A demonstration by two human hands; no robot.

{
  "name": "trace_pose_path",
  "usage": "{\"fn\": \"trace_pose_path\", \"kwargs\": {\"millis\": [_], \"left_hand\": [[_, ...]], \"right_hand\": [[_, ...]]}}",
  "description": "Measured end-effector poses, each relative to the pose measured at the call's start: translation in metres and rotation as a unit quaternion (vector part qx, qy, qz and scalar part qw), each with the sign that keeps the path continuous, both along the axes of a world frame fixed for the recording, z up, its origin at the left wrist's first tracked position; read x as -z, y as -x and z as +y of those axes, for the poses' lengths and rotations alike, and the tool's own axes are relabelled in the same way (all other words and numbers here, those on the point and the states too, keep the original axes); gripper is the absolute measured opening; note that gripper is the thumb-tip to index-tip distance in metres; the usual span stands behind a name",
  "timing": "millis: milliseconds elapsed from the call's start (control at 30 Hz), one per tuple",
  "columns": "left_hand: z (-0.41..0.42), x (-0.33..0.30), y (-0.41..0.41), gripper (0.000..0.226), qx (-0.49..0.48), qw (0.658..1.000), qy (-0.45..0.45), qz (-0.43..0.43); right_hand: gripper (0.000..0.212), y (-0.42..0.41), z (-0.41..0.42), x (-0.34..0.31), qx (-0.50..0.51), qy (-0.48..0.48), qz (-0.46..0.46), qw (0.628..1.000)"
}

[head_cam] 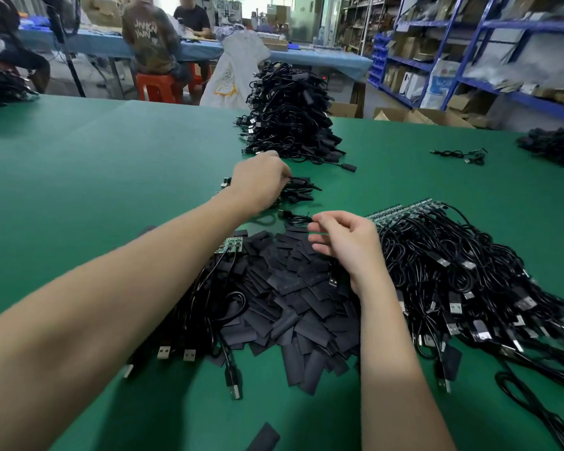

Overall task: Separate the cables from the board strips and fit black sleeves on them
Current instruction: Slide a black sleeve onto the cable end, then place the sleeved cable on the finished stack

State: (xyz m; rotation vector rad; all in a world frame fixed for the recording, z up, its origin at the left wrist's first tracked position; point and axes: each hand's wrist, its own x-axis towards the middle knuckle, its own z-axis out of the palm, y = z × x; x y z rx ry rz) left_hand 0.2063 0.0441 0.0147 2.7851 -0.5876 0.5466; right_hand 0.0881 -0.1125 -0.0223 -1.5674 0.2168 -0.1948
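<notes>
A green table fills most of the frame, seen from above the person's two bare arms. The left hand, just above the centre of the frame, reaches forward with its fingers curled down onto a small bundle of sleeved cables; these cables lie with their long axis running left to right, sleeved ends pointing right. The exact hold is hidden under the hand. The right hand, at centre, hovers over a heap of black sleeves with fingers loosely curled; whether it pinches anything cannot be told. A single loose cable lies between the two hands.

The flat black sleeves, too many to count, lie at mixed angles in the lower centre. To their right, a large mass of cables on board strips fans toward the lower right, the green strips at its upper edge, the plugs pointing down and right. One short board strip sits at the heap's upper left. A tall stack of finished cables stands at upper centre.
</notes>
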Motion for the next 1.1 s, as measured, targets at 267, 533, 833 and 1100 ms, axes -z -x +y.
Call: {"fn": "trace_pose_path", "kwargs": {"millis": [267, 533, 833, 1100], "left_hand": [[0.018, 0.029, -0.032, 0.028, 0.018, 0.982, -0.180, -0.057], [0.018, 0.018, -0.006, 0.059, 0.000, 0.994, -0.109, 0.027], [0.038, 0.002, 0.083, 0.018, -0.065, 0.993, 0.016, 0.094], [0.046, 0.013, 0.106, 0.014, -0.049, 0.985, 0.012, 0.164]], "right_hand": [[0.014, -0.008, -0.013, 0.010, 0.055, 0.045, -0.014, 0.997], [0.016, -0.011, -0.021, 0.017, 0.100, 0.131, 0.000, 0.986], [0.013, -0.005, -0.004, 0.009, 0.002, 0.333, -0.023, 0.943], [0.031, -0.009, 0.010, 0.012, -0.032, 0.459, -0.019, 0.888]]}}
